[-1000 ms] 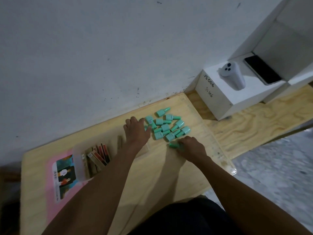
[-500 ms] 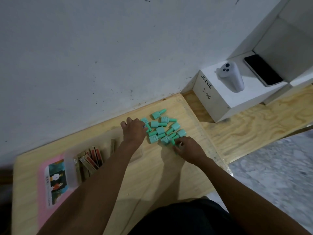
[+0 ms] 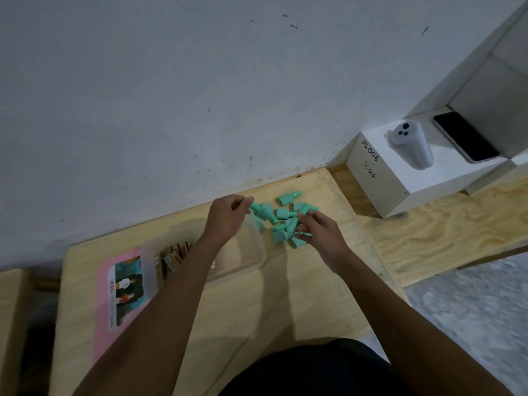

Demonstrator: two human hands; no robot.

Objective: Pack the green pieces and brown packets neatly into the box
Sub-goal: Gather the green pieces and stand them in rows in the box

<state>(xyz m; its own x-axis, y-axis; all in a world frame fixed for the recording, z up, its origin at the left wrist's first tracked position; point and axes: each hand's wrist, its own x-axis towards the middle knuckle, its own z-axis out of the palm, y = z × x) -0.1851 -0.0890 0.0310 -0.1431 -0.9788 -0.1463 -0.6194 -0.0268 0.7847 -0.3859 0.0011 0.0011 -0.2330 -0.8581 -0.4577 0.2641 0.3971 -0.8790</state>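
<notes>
Several green pieces lie in a loose pile on the wooden board near the wall. My left hand is lifted above the far end of the clear plastic box and pinches green pieces between thumb and fingers. My right hand sits over the near side of the pile, fingers curled around a green piece. Brown packets stand in a row at the left end of the box, partly hidden by my left forearm.
A pink-edged printed card lies under the box's left end. To the right stands a white box with a grey device and a black phone on it. The wall runs close behind the board.
Both hands have risen off the board. The left hand has picked up green pieces from the pile's left side, and the right hand has closed on a piece; the pile is more bunched.
</notes>
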